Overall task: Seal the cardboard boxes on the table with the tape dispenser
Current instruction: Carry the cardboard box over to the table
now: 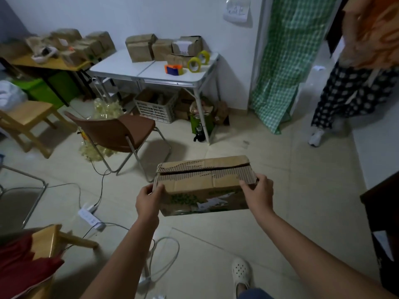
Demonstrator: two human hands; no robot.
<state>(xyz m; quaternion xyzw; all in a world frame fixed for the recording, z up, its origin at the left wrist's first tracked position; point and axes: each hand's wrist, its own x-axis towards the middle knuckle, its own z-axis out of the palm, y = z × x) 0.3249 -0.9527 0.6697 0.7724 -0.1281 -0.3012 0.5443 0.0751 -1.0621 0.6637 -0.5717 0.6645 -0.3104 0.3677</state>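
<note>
Above the floor, box (205, 186) — both hands' grip

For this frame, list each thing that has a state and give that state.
Cardboard box: carried in the air, top flaps closed, untaped, edges torn.
Left hand: grips the box's left end.
Right hand: grips the box's right end.
Tape dispenser: lying on the white table, untouched.
Two tape rolls: standing on edge.
Brown chair: unoccupied.

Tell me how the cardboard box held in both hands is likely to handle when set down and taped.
The cardboard box is probably light: the left hand and right hand carry it by the ends, away from the body. Its top flaps look torn, with fluting exposed, so they may flex and take tape poorly. Flat-sided, it should not roll.
</note>
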